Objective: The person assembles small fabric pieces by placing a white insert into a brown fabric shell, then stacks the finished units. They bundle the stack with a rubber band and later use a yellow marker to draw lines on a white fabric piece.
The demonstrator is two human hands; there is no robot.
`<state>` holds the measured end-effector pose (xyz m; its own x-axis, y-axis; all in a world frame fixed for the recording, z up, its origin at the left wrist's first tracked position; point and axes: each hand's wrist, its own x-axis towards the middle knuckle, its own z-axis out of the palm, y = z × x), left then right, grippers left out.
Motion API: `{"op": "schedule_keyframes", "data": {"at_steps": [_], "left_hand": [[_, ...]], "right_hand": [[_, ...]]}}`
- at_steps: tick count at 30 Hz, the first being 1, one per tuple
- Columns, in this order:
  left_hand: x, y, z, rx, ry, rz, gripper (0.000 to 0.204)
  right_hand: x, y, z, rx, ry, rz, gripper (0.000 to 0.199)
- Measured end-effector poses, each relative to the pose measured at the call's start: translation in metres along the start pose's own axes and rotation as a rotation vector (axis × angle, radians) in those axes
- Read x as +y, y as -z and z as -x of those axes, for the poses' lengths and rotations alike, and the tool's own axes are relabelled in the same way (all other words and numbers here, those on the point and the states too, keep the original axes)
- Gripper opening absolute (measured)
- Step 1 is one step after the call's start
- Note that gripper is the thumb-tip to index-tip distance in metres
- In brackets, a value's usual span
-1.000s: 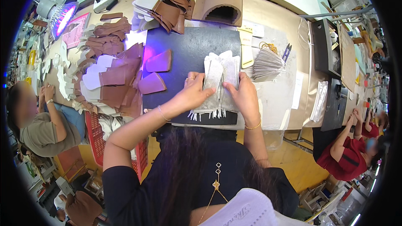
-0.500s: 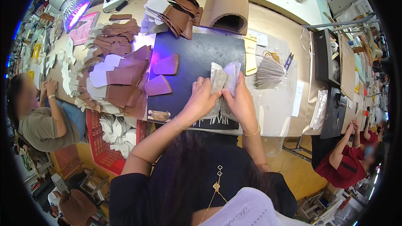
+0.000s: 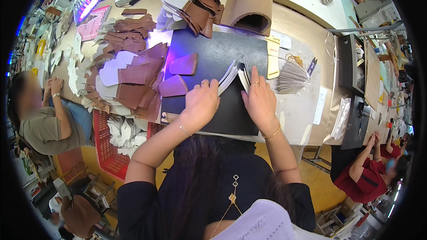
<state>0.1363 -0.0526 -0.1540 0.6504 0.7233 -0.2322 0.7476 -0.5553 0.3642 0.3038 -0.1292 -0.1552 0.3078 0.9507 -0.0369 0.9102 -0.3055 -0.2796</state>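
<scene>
My left hand [image 3: 202, 103] is closed round a thin stack of pale pieces [image 3: 228, 79], held on edge and leaning right. Opposite it, my right hand [image 3: 259, 103] grips a second stack of thin grey-white pieces [image 3: 245, 79], leaning left. The two stacks are apart, with a gap between them, above the black mat [image 3: 227, 120]. Two brown leather-like pieces [image 3: 183, 64] lie on the mat's left part. A fanned bundle of pale strips [image 3: 292, 80] rests to the right of my right hand, beside small dark-bladed snips [image 3: 312, 66].
Brown and white cut pieces [image 3: 133, 78] are heaped on the left, under a lit lamp [image 3: 88, 6]. Behind the mat stand more pieces [image 3: 193, 11] and a brown roll [image 3: 253, 2]. A red basket [image 3: 106, 151] sits below the table's left edge. Co-workers sit at both sides.
The two stacks, close together and facing up before, are now drawn apart and turned on edge. My hands have separated, and the black mat shows between them. The whole view has shifted slightly.
</scene>
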Motion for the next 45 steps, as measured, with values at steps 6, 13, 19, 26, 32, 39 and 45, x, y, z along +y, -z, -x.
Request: {"op": "schedule_keyframes", "data": {"at_steps": [6, 13, 19, 26, 32, 39, 45], "left_hand": [[-0.031, 0.020, -0.011, -0.137, 0.035, 0.532, 0.031], [-0.026, -0.013, -0.017, -0.373, 0.132, 1.820, 0.047], [-0.018, -0.023, -0.007, -0.618, 0.178, 2.137, 0.068], [-0.012, 0.003, -0.010, -0.686, 0.031, 1.798, 0.099], [-0.011, 0.004, -0.015, -0.605, -0.148, 1.360, 0.089], [-0.018, -0.003, -0.001, -0.899, 0.251, 1.731, 0.072], [-0.022, -0.005, 0.000, -0.802, 0.138, 1.640, 0.072]], "right_hand": [[0.030, 0.035, -0.017, -0.309, -0.060, -0.494, 0.056], [0.003, 0.014, 0.004, -0.429, -0.118, -1.872, 0.050], [-0.009, -0.034, 0.001, -0.020, -0.077, -1.120, 0.082], [0.011, -0.001, 0.006, 0.121, 0.041, -0.920, 0.091], [0.031, 0.037, -0.006, -0.125, 0.302, -0.852, 0.054], [0.031, 0.033, -0.002, -0.294, 0.253, -0.968, 0.044], [0.040, 0.050, 0.012, -0.533, 0.273, -1.135, 0.038]]}}
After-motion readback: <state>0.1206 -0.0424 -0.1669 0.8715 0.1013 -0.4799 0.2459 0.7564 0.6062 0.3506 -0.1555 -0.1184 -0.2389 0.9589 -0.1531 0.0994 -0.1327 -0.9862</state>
